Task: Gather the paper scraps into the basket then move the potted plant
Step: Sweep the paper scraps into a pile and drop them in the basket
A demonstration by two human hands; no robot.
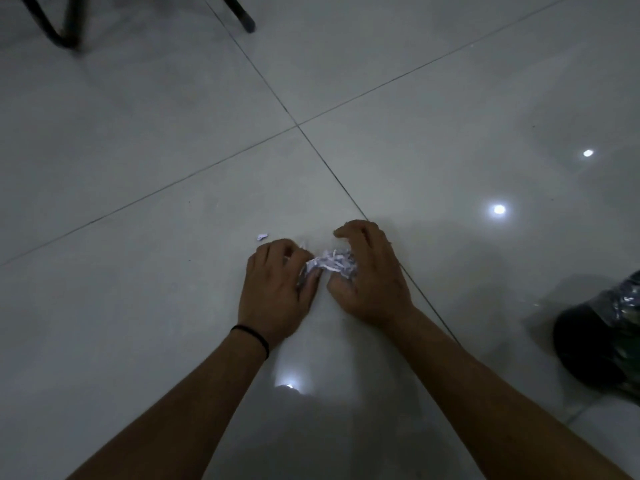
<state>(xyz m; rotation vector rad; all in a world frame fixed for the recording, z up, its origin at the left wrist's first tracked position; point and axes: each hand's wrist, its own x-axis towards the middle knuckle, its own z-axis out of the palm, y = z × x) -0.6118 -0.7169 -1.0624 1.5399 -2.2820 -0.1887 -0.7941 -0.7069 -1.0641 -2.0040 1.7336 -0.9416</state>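
Glossy pale floor tiles (173,140), crossed by dark grout lines and dotted with lamp reflections, are filling the dim view, and black furniture legs (65,26) are showing at the top left. At the right edge a dark round object with a crinkled shiny lining (602,341) is being cut off by the frame; whether it is the basket cannot be told, and no potted plant is being shown.

Low on the tile, the paper scraps (330,264) are being bunched between two hands. The right hand (370,278) is being curled over and around the pile, cupping its right side. The left hand (277,289), with a black band (251,336) at its wrist, is being pressed against the pile's left end with bent fingers, apparently pinching some strips, though blur is hiding the exact hold.

A single stray scrap (262,236) is lying just beyond the left hand, apart from the pile.

The pile's long axis is running left to right, between the two hands.

Loose shreds are likely to be dropped from a two-sided squeeze if the pile is lifted before being compacted, and the stray piece is likely to be overlooked in the poor light.
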